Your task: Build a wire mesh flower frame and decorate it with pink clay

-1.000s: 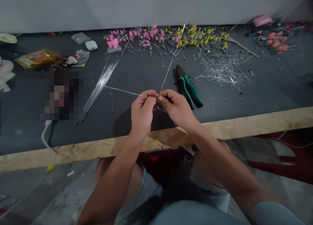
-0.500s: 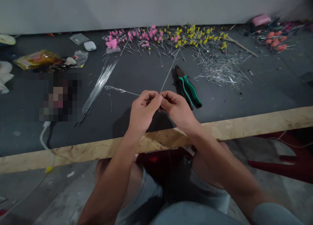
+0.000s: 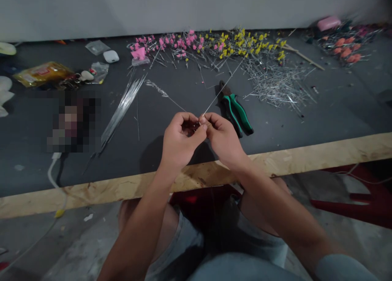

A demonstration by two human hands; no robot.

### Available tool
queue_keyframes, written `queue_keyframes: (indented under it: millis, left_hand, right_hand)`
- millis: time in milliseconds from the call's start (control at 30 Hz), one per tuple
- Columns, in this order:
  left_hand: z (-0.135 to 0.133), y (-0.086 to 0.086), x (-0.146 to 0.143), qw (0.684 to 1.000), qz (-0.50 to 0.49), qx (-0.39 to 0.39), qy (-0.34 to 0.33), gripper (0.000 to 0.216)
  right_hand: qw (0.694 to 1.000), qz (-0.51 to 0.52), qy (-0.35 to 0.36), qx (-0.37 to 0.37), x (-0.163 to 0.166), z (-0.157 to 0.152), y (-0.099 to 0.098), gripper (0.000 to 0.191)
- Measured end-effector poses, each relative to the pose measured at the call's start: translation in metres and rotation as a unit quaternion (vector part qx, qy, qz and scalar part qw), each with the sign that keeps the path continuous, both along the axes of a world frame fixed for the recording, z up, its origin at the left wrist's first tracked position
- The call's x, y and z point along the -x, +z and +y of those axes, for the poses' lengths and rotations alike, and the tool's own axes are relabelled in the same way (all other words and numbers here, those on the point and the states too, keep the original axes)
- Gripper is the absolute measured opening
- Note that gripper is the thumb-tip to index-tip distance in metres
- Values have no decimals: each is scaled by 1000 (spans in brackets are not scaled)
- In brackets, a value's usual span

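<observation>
My left hand (image 3: pixel 182 140) and my right hand (image 3: pixel 222 138) meet fingertip to fingertip above the dark tabletop, both closed in a pinch. From between them a thin straight wire (image 3: pixel 222 90) slants up to the right. A second length, a twisted wire (image 3: pixel 157 88) with a looped, coiled far end, sticks out up and left from my left hand. Whether the two are one piece is hidden by my fingers. Something small and dark reddish shows inside the curl of my left hand, too unclear to name. Just right of my hands lie pliers (image 3: pixel 235 107) with green and black handles.
A bundle of straight wires (image 3: pixel 124 109) lies to the left. Pink-tipped wire stems (image 3: pixel 176 44) and yellow-tipped wire stems (image 3: pixel 249 44) line the back, beside a heap of short wires (image 3: pixel 281 85). A white cable (image 3: pixel 53 175) crosses the wooden front edge (image 3: pixel 306 150).
The straight wire has swung over to the right, and the twisted wire's coiled end has risen and moved right. My hands stay together in nearly the same place.
</observation>
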State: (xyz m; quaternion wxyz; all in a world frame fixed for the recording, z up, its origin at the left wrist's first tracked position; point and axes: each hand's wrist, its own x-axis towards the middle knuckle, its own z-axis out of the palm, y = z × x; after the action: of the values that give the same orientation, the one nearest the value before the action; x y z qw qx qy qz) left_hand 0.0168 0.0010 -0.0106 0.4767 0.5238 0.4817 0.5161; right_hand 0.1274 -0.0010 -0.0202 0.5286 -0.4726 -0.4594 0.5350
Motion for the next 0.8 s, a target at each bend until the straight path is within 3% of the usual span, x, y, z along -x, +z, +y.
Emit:
queue_keyframes:
  millis: [367,633,800]
  left_hand:
    - [-1,3,16,997,74,-15,-17,12]
    - [7,13,33,987,125,-14,-100,13]
    - [14,11,42,974,140,-91,-150,13]
  right_hand:
    - [998,48,23,17,-6,2,2,21]
    - [995,50,84,26,-14,2,8,21]
    - [989,65,123,42,-18,2,11,21]
